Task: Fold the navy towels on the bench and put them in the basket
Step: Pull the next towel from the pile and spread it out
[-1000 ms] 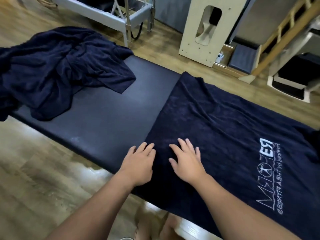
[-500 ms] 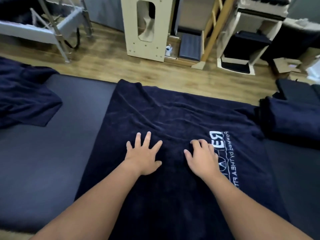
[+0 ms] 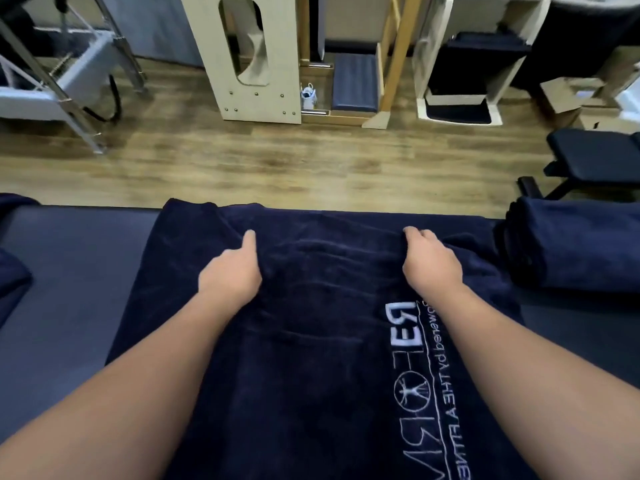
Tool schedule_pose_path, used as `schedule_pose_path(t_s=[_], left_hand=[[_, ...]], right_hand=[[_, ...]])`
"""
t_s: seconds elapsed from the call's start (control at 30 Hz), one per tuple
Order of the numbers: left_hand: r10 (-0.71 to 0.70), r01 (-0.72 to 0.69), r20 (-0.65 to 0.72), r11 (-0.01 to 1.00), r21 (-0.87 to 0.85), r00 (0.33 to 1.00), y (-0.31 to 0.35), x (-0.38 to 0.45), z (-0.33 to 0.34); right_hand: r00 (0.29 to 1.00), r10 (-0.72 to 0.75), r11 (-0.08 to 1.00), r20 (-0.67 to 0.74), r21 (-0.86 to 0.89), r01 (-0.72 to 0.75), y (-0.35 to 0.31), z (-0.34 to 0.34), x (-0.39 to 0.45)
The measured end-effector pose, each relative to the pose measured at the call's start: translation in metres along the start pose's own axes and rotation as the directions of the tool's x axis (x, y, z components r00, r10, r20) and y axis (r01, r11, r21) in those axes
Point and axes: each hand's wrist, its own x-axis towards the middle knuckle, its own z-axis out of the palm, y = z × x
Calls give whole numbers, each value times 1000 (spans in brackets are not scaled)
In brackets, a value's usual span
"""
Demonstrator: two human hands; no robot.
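Flat navy terry towel with white logo (image 3: 311,341) spread across dark padded bench (image 3: 79,289). Left hand (image 3: 230,271) and right hand (image 3: 431,263) curl into its far part, bunching cloth. Folded navy towel stack (image 3: 571,247) at 3 o'clock.

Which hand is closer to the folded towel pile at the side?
The right hand. It grips the spread navy towel near its far edge on the side where the folded towels lie. The left hand grips the same towel further from that pile.
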Motion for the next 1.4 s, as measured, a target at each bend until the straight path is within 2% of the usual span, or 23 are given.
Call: schedule_pose_path(t_s=[0.13, 0.23, 0.3, 0.4, 0.43, 0.5, 0.57, 0.63, 0.7, 0.77, 0.87, 0.93, 1.0, 1.07, 1.1, 1.13, 1.17, 1.2, 1.27, 1.33, 1.4], left_hand=[[-56, 56, 31, 998, 6, 998, -5, 37, -13], [-57, 51, 72, 996, 79, 996, -6, 57, -17], [-37, 35, 32, 997, 72, 999, -2, 65, -20], [-31, 3, -149, 983, -184, 988, 8, 72, -23], [-19, -37, -203, 962, -269, 979, 11, 73, -22], [84, -141, -211, 953, -270, 974, 17, 69, -17], [215, -229, -151, 969, -88, 965, 26, 61, -9], [267, -260, -57, 960, 107, 962, 40, 46, -3], [228, -243, 105, 954, 178, 968, 58, 32, 1], [173, -223, 264, 960, 170, 949, 70, 23, 10], [141, -181, 294, 977, 116, 945, 75, 20, 20], [126, -157, 290, 984, 89, 949, 76, 20, 23], [122, -155, 279, 983, 97, 952, 74, 20, 25], [139, -175, 228, 973, 150, 964, 73, 18, 23], [165, -198, 175, 962, 189, 971, 72, 18, 21], [207, -227, 112, 949, 219, 972, 71, 18, 19], [252, -257, 51, 940, 226, 966, 68, 21, 17], [280, -272, -11, 942, 196, 960, 65, 25, 13], [238, -236, -120, 971, 25, 964, 59, 41, 4], [143, -162, -168, 981, -108, 975, 50, 63, -7], [105, -121, -187, 990, -74, 977, 39, 86, -15]], right_hand=[[999, 36, 999, 20, -16, -36, 9, 0, 18], [999, 12, 1000, 36, -12, -12, 12, -4, 27], [1000, 23, 999, -21, -39, -24, 13, -9, 30], [969, 99, 995, -224, 6, -100, 15, -16, 29], [964, 101, 995, -248, 28, -97, 15, -15, 28], [977, 103, 993, -185, 68, -92, 16, -12, 28], [985, 156, 978, -67, 148, -145, 19, -14, 31], [977, 212, 966, 2, 148, -210, 24, -16, 33], [973, 209, 975, 93, 53, -215, 26, -23, 33], [960, 212, 976, 183, -1, -216, 25, -34, 31], [903, 242, 970, 355, -89, -225, 22, -52, 30], [888, 235, 972, 395, -121, -203, 24, -56, 33], [923, 245, 970, 298, -63, -237, 29, -56, 36], [942, 335, 926, 2, 186, -330, 39, -55, 42], [901, 407, 877, -149, 339, -340, 44, -55, 44], [851, 470, 826, -234, 456, -330, 47, -56, 47], [831, 504, 792, -237, 512, -334, 50, -54, 51], [845, 501, 786, -185, 507, -354, 50, -51, 53], [927, 367, 894, -80, 305, -328, 48, -40, 58], [981, 186, 977, -57, 120, -178, 44, -31, 63], [998, 21, 997, -63, 82, -15, 34, -24, 70]])
